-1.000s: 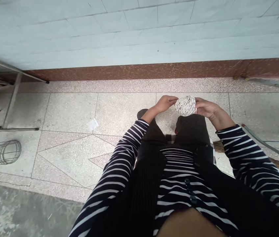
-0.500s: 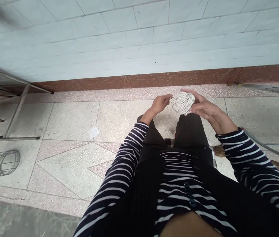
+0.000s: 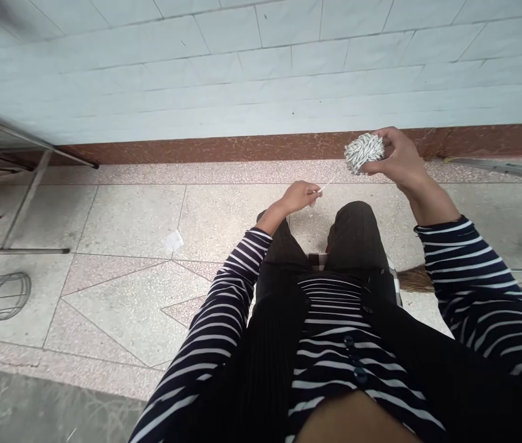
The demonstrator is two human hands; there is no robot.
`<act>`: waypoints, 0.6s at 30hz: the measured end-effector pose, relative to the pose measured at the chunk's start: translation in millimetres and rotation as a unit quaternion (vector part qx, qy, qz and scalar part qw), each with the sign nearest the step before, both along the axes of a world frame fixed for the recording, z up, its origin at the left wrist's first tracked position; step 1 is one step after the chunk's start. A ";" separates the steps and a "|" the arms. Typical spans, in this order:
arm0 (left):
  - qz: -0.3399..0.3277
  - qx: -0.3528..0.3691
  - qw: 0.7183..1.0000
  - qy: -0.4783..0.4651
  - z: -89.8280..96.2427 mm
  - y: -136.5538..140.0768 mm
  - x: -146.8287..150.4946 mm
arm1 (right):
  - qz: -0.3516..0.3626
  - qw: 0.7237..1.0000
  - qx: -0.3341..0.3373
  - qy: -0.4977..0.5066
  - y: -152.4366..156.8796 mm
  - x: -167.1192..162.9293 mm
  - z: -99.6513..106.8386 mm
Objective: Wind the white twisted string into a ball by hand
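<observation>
A ball of white string is in my right hand, the fingers curled round its right side. It is held out in front of my right knee, before the wall's foot. A thin strand of string stretches from near the ball down to my left hand, which pinches it between closed fingers above my left knee. The underside of the ball is hidden.
A metal-legged table stands at the left, with a wire frame of rings on the floor below. White paper scrap lies on the tiles. Broom bristles and metal legs are at the right.
My right hand has moved up and right with the ball, away from my left hand. The ball has turned, and the strand between the hands is longer.
</observation>
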State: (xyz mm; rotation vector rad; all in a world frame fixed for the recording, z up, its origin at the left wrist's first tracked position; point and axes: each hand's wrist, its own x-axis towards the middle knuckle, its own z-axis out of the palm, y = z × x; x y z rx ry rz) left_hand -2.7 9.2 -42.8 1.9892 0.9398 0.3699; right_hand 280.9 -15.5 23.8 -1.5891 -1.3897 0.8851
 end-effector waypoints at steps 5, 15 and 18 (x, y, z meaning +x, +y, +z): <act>-0.121 0.055 0.991 0.020 20.5 -18.0 17.9 | -0.071 0.982 -0.024 -0.173 5.0 -21.9 -52.4; -0.003 0.118 0.993 -0.024 5.7 52.4 14.9 | 0.195 0.915 -0.231 0.269 -49.4 -46.6 -37.4; 0.023 0.079 0.997 0.003 -2.8 48.0 12.7 | 0.138 0.929 -0.168 0.298 -47.6 -37.2 -11.6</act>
